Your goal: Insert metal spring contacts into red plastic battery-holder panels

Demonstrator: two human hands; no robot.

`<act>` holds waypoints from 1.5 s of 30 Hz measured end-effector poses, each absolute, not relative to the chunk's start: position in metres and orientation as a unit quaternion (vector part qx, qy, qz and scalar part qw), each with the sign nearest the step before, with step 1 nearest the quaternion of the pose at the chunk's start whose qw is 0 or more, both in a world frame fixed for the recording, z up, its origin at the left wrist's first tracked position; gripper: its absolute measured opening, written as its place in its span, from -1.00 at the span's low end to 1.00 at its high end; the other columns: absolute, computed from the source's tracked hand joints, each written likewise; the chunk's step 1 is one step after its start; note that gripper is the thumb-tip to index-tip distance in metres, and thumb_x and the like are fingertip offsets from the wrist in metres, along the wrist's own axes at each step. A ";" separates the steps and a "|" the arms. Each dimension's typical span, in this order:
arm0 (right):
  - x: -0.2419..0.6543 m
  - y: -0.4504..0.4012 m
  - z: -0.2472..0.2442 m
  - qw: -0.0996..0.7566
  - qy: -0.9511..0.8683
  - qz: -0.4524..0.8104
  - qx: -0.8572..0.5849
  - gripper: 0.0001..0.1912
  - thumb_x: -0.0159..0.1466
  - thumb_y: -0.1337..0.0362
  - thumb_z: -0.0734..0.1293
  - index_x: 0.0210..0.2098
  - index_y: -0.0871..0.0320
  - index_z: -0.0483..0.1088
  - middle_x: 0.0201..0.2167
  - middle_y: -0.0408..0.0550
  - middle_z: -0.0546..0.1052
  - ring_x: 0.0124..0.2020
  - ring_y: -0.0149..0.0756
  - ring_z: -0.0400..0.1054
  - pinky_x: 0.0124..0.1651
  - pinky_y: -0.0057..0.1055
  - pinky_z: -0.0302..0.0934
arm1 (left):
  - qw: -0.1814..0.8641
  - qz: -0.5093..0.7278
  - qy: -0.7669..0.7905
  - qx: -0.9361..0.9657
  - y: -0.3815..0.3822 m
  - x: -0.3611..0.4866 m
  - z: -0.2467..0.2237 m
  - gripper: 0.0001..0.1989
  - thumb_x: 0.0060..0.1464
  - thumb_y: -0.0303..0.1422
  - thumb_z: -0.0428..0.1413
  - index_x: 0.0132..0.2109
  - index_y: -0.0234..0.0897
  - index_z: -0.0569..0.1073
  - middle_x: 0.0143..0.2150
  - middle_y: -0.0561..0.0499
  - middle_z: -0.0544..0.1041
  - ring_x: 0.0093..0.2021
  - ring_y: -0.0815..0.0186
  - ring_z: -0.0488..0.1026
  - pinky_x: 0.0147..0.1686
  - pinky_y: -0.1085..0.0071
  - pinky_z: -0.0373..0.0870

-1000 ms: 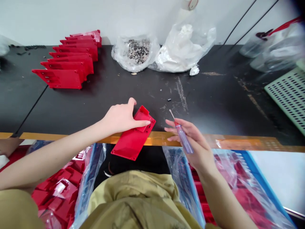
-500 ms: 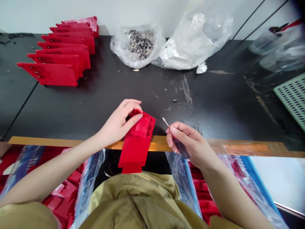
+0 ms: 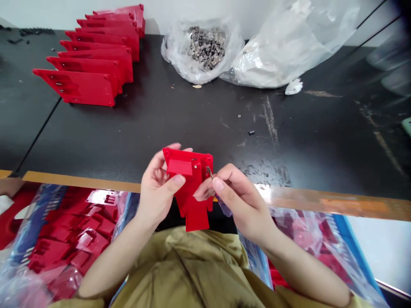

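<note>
Held up off the bench, just above the wearer's olive shirt (image 3: 180,265), a red plastic casing (image 3: 192,182) sits between both hands, tilted, with its narrow tab pointing down toward the chest. The left hand (image 3: 157,188) curls around the casing's left side, fingers behind it and thumb pressed on the front face, so the part is firmly gripped. The right hand (image 3: 239,199) is closed too, thumb and fingers pinched together around a small screwdriver (image 3: 219,197), most of it hidden in the fist. Its thin metal tip (image 3: 209,171) meets the casing's upper right edge; whether it enters a hole there is too small to tell. The right hand's curled fingers (image 3: 203,194) lie against the casing's front.

Below the hands, on either side, clear plastic bags hold more red parts: one heap at left (image 3: 70,244), another at right (image 3: 302,239). Past the hands, an orange strip (image 3: 353,205) runs along the edge of a scuffed black bench (image 3: 96,141). A small black piece (image 3: 251,132) and a tiny ring (image 3: 239,116) lie on it. Farther back, red casings stand in a leaning row (image 3: 90,72), beside a plastic bag of metal bits (image 3: 207,47) and a crumpled white bag (image 3: 289,51) against the wall.
</note>
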State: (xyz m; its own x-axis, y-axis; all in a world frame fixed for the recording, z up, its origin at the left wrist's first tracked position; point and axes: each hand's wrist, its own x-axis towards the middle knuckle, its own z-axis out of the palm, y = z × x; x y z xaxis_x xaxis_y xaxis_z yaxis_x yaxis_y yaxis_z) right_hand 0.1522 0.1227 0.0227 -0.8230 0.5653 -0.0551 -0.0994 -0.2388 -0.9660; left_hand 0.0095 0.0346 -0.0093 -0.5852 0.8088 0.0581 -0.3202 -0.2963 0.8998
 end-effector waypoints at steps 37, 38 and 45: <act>0.182 0.134 0.086 0.102 -0.836 0.517 -0.152 -0.77 0.46 0.26 0.17 -0.37 0.06 0.24 -0.54 -0.27 0.34 -0.54 -0.53 0.19 -0.50 -0.54 0.06 | 0.409 0.654 0.551 0.318 0.002 0.022 0.018 -0.67 0.07 -0.05 0.23 -0.14 -0.17 0.52 -0.35 0.00 0.57 -0.41 0.26 0.51 -0.43 0.34 0.53; 0.183 0.135 0.084 0.105 -0.829 0.524 -0.162 -0.78 0.46 0.25 0.16 -0.34 0.05 0.25 -0.54 -0.28 0.34 -0.55 -0.53 0.18 -0.51 -0.54 0.05 | 0.404 0.661 0.553 0.308 0.002 0.023 0.017 -0.65 0.05 -0.08 0.27 -0.10 -0.16 0.51 -0.31 0.01 0.59 -0.38 0.27 0.53 -0.40 0.36 0.54; 0.185 0.138 0.059 0.131 -0.840 0.490 -0.193 -0.90 0.44 0.23 0.23 -0.24 0.07 0.28 -0.52 -0.27 0.37 -0.54 -0.55 0.25 -0.49 -0.57 0.11 | 0.457 0.659 0.543 0.251 0.009 0.023 0.002 -0.71 0.08 -0.16 0.28 -0.12 -0.21 0.49 -0.22 0.02 0.62 -0.30 0.32 0.55 -0.30 0.45 0.53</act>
State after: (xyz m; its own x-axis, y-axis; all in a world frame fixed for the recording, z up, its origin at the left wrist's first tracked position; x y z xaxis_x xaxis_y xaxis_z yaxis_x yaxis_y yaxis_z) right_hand 0.1851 0.1377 0.0594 -0.8914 0.4521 0.0314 0.1948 0.4448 -0.8742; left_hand 0.0228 0.0090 0.0024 -0.4566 0.8744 -0.1643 -0.3287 0.0059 0.9444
